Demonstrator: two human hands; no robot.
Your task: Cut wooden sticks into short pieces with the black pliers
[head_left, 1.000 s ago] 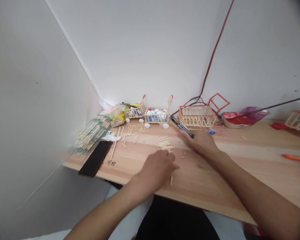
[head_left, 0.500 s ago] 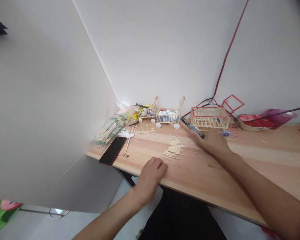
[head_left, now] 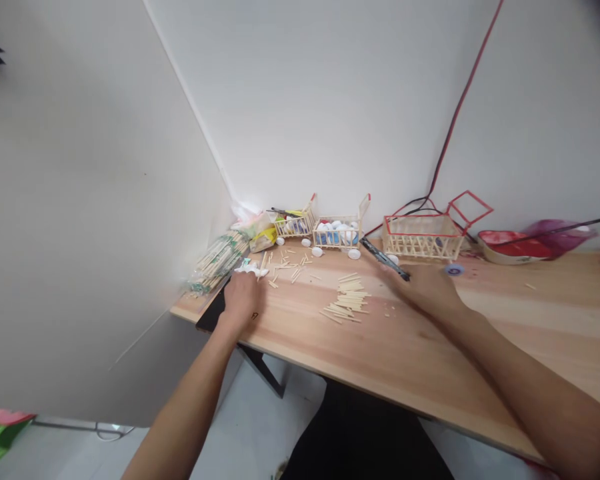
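Observation:
My left hand (head_left: 241, 301) is at the left of the table, its fingers curled over a long thin wooden stick (head_left: 263, 260). The stick's upper end shows past the fingers; its lower part is hidden. Beneath the wrist lies a dark phone (head_left: 211, 313), partly covered. My right hand (head_left: 430, 288) rests on the table, closed around a slim black-and-grey tool (head_left: 384, 259) that points to the upper left; its exact kind is unclear. Between the hands lies a pile of short cut sticks (head_left: 349, 299). More short pieces (head_left: 296, 272) are scattered behind it.
Along the wall stand a small stick cart (head_left: 294, 227), another cart with white and blue items (head_left: 337, 233), and a larger red-edged stick cart (head_left: 423, 239). Bagged sticks (head_left: 220, 260) lie far left. A red-lined bowl (head_left: 513, 247) and cables (head_left: 425, 200) are at right.
My left hand has moved left and away from me, from the table's front edge to the long stick, now covering part of the phone. The right hand stays almost still with the tool.

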